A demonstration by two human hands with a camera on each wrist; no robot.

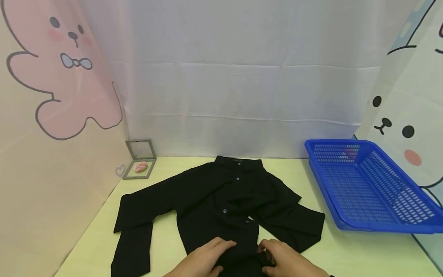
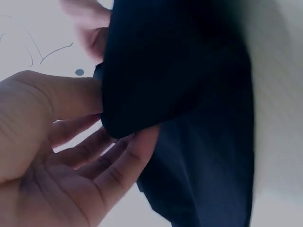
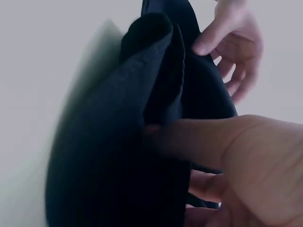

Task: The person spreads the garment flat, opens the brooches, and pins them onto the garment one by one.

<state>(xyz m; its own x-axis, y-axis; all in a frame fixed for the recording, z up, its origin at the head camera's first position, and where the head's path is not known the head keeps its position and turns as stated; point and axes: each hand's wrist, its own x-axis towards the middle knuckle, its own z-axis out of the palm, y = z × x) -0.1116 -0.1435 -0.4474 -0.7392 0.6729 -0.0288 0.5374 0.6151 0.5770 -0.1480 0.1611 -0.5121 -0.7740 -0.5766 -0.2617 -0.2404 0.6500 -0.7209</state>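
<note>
A black button-up shirt lies spread on the table, collar toward the back. Its left-side sleeve bends down toward the front; the right-side sleeve is folded outward. At the front, my left hand holds the cloth, thumb over the edge and fingers beneath in the left wrist view. Across from it, my right hand pinches another part, where the fabric is raised in folds in the right wrist view. The shirt's lower end falls outside the head view.
At the right stands a blue plastic basket with perforated walls. A small grey hinged case holding a pink item sits open at the back left. Printed curtains enclose the pale yellow table at the back and sides.
</note>
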